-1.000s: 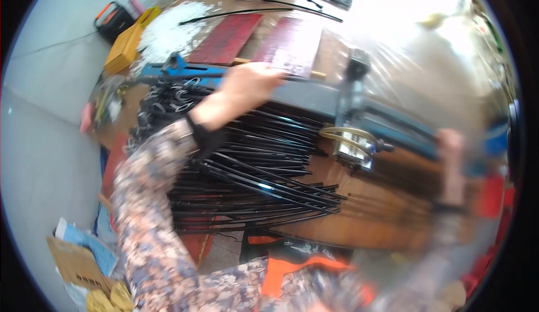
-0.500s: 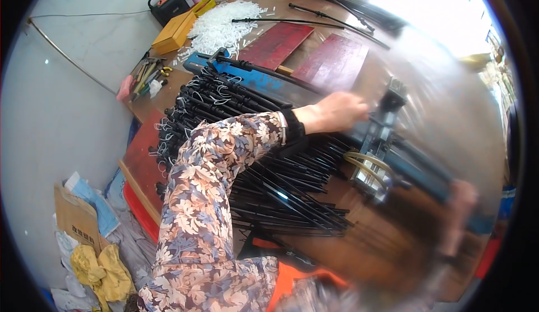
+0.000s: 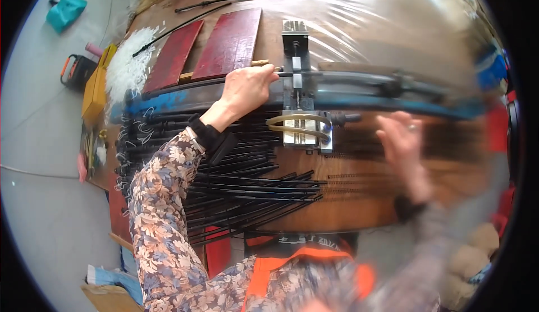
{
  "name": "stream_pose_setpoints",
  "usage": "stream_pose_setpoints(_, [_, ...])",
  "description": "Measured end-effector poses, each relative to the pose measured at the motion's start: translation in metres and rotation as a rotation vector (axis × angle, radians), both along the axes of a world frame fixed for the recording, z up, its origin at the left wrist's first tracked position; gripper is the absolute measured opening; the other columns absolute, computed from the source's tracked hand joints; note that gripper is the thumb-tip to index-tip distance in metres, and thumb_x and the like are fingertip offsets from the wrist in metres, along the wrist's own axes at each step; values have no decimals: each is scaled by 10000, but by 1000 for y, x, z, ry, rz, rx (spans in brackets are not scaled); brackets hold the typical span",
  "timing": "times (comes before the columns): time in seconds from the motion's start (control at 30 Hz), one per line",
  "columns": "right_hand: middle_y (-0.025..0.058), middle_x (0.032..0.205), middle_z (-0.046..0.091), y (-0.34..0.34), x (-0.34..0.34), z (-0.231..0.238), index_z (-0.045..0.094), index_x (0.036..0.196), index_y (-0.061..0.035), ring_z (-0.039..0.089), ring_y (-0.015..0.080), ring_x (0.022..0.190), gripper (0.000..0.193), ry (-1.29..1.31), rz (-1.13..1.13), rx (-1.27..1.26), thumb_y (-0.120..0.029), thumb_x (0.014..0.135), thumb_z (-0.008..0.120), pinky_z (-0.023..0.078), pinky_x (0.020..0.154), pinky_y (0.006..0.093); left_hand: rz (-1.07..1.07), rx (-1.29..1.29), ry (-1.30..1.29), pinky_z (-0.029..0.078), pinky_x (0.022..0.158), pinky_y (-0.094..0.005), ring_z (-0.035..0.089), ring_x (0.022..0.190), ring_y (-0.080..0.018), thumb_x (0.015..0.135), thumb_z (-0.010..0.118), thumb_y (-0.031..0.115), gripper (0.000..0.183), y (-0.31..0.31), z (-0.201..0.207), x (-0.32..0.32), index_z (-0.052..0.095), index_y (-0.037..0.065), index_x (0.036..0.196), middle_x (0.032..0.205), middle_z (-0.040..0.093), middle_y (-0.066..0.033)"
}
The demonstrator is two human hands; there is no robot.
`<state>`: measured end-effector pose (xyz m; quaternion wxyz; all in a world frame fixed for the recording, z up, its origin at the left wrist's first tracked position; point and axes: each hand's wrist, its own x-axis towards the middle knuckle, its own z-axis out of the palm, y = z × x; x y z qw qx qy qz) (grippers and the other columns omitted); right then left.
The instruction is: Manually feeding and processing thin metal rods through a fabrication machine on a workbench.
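My left hand (image 3: 247, 89) is closed on a thin black rod (image 3: 285, 75) just left of a metal clamping fixture (image 3: 297, 96). The rod runs across the fixture; how far it reaches inside my fist is hidden. A curved tan hose (image 3: 292, 128) loops over the fixture's near end. To the right of that, my right hand (image 3: 403, 141) hovers above the table with fingers stretched apart and nothing seen in them, somewhat blurred. Beneath my left forearm lies a thick pile of black rods (image 3: 241, 186), with pale wire loops at their left ends.
A long blue-and-black bar (image 3: 202, 96) lies behind the pile. Farther back are red boards (image 3: 230, 42), a heap of short white tubes (image 3: 128, 59) and a yellow box (image 3: 95, 93). Thin springs (image 3: 353, 186) lie at the near right. Another person's hand shows at the far edge.
The view has swung right, bringing the fixture to the middle. My right hand has come from the lower right toward the fixture. My left hand stays beside the fixture.
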<state>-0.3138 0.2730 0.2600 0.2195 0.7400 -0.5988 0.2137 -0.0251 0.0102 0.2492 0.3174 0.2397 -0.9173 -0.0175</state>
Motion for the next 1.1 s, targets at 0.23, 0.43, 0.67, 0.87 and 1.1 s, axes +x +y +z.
stream_pose_setpoints(0.23, [110, 1025, 707, -8, 20, 15, 668, 1204, -57, 612, 285, 1018, 342, -74, 32, 27, -132, 872, 709, 392, 890, 428, 19, 38, -20, 528, 606, -457, 681, 731, -359, 972, 595, 261, 207, 11, 24, -1, 581, 86, 863, 739, 656, -141])
stream_pose_setpoints(0.43, [160, 874, 645, -40, 40, -6, 640, 1022, -7, 623, 326, 839, 234, -368, 172, 114, 59, 803, 687, 495, 733, 394, 14, -24, -15, 529, 597, -430, 676, 701, -337, 957, 614, 219, 180, 2, 12, 13, 582, 83, 844, 721, 654, -130])
stream_pose_setpoints(0.67, [166, 823, 601, -44, 56, 7, 607, 909, -9, 600, 349, 777, 197, -185, -41, 182, -144, 845, 736, 481, 712, 411, -110, -401, -65, 523, 569, -401, 671, 679, -268, 964, 602, 189, 100, -21, 25, 33, 554, 116, 913, 744, 630, -77])
stream_pose_setpoints(0.87, [56, 783, 581, 63, 135, -42, 560, 786, -90, 576, 248, 775, 250, 67, 238, 465, -138, 668, 775, 439, 681, 386, 58, -585, -82, 444, 845, -403, 597, 1019, -208, 898, 668, 179, 280, -79, 26, 131, 641, 184, 1177, 1008, 644, 21])
stream_pose_setpoints(1.1, [83, 767, 622, 63, 113, -71, 644, 916, -34, 587, 258, 681, 211, -262, 254, 127, 10, 717, 696, 459, 606, 378, -82, 10, -204, 398, 844, -428, 586, 912, -223, 774, 760, 206, 293, 195, -27, 120, 648, 101, 1024, 903, 609, -25])
